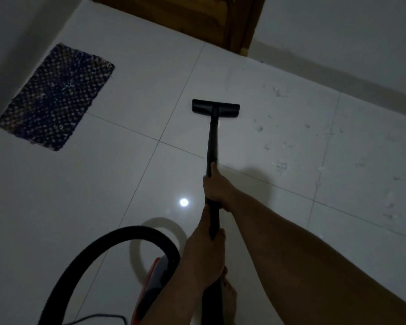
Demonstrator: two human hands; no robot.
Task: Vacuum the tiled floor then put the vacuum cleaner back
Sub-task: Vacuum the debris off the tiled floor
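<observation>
Head view looks down on a white tiled floor [103,184] in dim light. At the centre of the frame a black vacuum wand [212,141] runs from the lower middle up to a flat black floor nozzle [215,108], which lies on the tiles just above centre. The right hand [217,190] is clenched round the wand at mid-frame, its thumb laid along the tube toward the nozzle. The left hand [203,252] grasps the wand lower down, just below the right hand, fingers wrapped round it. A bare foot [229,294] shows on the floor at the bottom, just right of the left forearm.

At lower left a thick black hose [108,242] arcs up and over to the vacuum cleaner body [150,282], an orange and grey unit at the bottom of the frame, partly hidden by the left arm. A thin cord [92,318] lies on the tiles along the bottom edge.

Small pale scraps of debris [281,165] are scattered over the tiles at the right of the frame, well apart from the nozzle. A dark woven mat [56,97] lies at upper left against the wall. A brown wooden door [197,17] stands at the top centre. A bright spot of reflected light [183,202] sits on the tile left of the right hand
</observation>
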